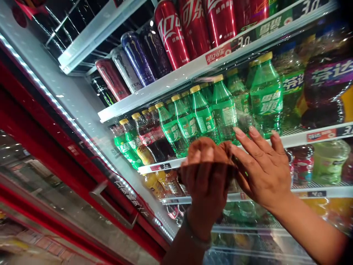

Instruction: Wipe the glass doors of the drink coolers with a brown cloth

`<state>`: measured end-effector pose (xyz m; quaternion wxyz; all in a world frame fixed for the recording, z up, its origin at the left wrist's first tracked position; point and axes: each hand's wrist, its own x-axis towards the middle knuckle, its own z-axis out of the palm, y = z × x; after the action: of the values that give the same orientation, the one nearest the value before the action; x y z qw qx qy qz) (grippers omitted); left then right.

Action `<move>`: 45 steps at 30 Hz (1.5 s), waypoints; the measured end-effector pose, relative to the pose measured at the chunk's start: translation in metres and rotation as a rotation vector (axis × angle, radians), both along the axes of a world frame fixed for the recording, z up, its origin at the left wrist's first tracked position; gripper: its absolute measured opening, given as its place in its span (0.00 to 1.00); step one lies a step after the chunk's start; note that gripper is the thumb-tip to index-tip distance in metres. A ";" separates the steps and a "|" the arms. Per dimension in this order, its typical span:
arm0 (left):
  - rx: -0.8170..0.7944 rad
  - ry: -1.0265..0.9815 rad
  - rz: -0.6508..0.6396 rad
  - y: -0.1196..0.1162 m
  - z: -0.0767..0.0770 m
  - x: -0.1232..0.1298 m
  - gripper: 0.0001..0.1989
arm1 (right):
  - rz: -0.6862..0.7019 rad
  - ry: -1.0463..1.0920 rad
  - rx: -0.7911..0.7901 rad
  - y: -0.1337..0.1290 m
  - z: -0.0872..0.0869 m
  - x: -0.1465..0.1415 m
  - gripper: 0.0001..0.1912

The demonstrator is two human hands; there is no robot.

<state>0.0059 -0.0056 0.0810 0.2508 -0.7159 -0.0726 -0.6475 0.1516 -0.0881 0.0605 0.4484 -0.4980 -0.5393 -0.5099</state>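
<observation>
My left hand [205, 184], wearing a dark wristband, has its fingers wrapped over a brown cloth [211, 145] in front of the middle shelf. Beside it, my right hand [263, 165] is spread with its fingers stretched toward the shelf edge. One right fingertip meets the cloth's right side; whether it grips any of it I cannot tell. Just behind both hands stand green Sprite bottles [224, 108] with yellow caps. The hands partly cover the white shelf edge [298, 140].
Red cola cans [172, 35] and several Monster cans [138, 59] line the shelf above. Dark soda bottles [329, 77] stand at the right. A red door [82, 176] with a metal handle [113, 204] is at the left. More bottles [331, 162] fill the lower shelf.
</observation>
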 end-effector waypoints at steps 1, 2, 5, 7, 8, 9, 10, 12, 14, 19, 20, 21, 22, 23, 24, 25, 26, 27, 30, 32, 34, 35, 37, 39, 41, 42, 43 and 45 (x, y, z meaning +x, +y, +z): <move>0.011 0.031 -0.011 0.000 -0.007 0.000 0.09 | -0.003 -0.007 0.004 0.001 -0.001 0.001 0.33; 0.022 0.054 -0.018 0.000 -0.010 0.000 0.08 | -0.004 -0.010 0.005 0.001 -0.002 0.001 0.32; 0.032 0.047 0.005 0.005 0.006 0.000 0.09 | 0.009 0.010 -0.003 0.000 -0.004 0.002 0.35; 0.019 0.014 0.018 0.006 0.021 0.001 0.10 | 0.023 0.027 -0.012 -0.001 -0.003 0.001 0.40; 0.010 0.000 0.015 0.005 0.023 0.001 0.10 | 0.025 0.044 -0.010 -0.001 -0.001 -0.001 0.41; -0.001 0.000 0.006 0.004 0.021 0.001 0.10 | 0.021 0.071 -0.009 0.000 0.001 -0.003 0.41; -0.016 0.012 -0.007 0.002 0.015 0.000 0.10 | 0.015 0.104 0.000 0.001 0.004 -0.005 0.40; -0.041 0.037 -0.038 -0.002 -0.006 -0.003 0.08 | 0.022 0.152 0.022 0.005 0.012 -0.011 0.38; -0.040 0.045 -0.061 0.000 -0.025 -0.009 0.09 | 0.047 0.145 0.031 0.009 0.018 -0.017 0.35; -0.075 -0.025 0.013 0.014 -0.006 -0.022 0.09 | 0.066 0.140 0.017 0.019 0.023 -0.031 0.32; -0.086 -0.063 0.020 0.014 0.002 -0.023 0.10 | 0.069 0.169 0.010 0.021 0.022 -0.036 0.33; -0.094 -0.092 0.020 0.014 0.007 -0.024 0.10 | 0.071 0.202 0.002 0.022 0.021 -0.040 0.34; -0.100 -0.103 0.015 0.013 0.008 -0.024 0.10 | 0.076 0.234 -0.012 0.024 0.019 -0.045 0.34; -0.112 -0.096 0.009 0.011 0.005 -0.025 0.11 | 0.086 0.259 -0.024 0.026 0.016 -0.050 0.33; -0.129 -0.076 0.003 0.008 -0.002 -0.026 0.11 | 0.105 0.269 -0.040 0.027 0.012 -0.055 0.32; -0.149 -0.057 -0.002 0.006 -0.011 -0.027 0.12 | 0.126 0.268 -0.052 0.029 0.006 -0.059 0.31; -0.166 -0.039 -0.007 0.004 -0.021 -0.029 0.12 | 0.145 0.262 -0.064 0.031 0.000 -0.063 0.30; -0.172 -0.029 -0.012 0.003 -0.029 -0.033 0.12 | 0.156 0.250 -0.073 0.032 -0.007 -0.066 0.30; -0.122 -0.035 -0.008 0.012 -0.030 -0.044 0.08 | 0.144 0.235 -0.074 0.036 -0.018 -0.073 0.30; -0.086 -0.069 0.011 0.022 -0.010 -0.049 0.06 | 0.144 0.270 -0.061 0.038 -0.016 -0.078 0.31; -0.098 -0.120 0.029 0.030 0.014 -0.051 0.09 | 0.139 0.307 -0.057 0.041 -0.010 -0.084 0.31; -0.105 -0.140 0.030 0.032 0.023 -0.050 0.10 | 0.130 0.311 -0.053 0.042 -0.007 -0.086 0.32; -0.123 -0.121 0.027 0.031 0.026 -0.049 0.11 | 0.120 0.297 -0.031 0.044 -0.004 -0.089 0.33; -0.129 -0.051 0.003 0.026 0.012 -0.050 0.09 | 0.131 0.296 -0.001 0.046 -0.005 -0.089 0.34; -0.125 0.006 -0.029 0.024 -0.008 -0.056 0.06 | 0.143 0.286 -0.006 0.047 -0.008 -0.086 0.32; -0.110 0.014 -0.040 0.025 -0.015 -0.060 0.05 | 0.136 0.261 -0.019 0.048 -0.010 -0.085 0.31; -0.095 0.005 -0.038 0.029 -0.017 -0.066 0.05 | 0.121 0.226 -0.031 0.049 -0.011 -0.084 0.31; -0.086 -0.047 -0.012 0.041 -0.008 -0.077 0.08 | 0.080 0.157 -0.036 0.050 -0.010 -0.084 0.32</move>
<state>-0.0706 0.0354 0.0728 0.2140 -0.7111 -0.1019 -0.6619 0.0675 -0.0380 0.0507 0.5002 -0.5225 -0.5312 -0.4413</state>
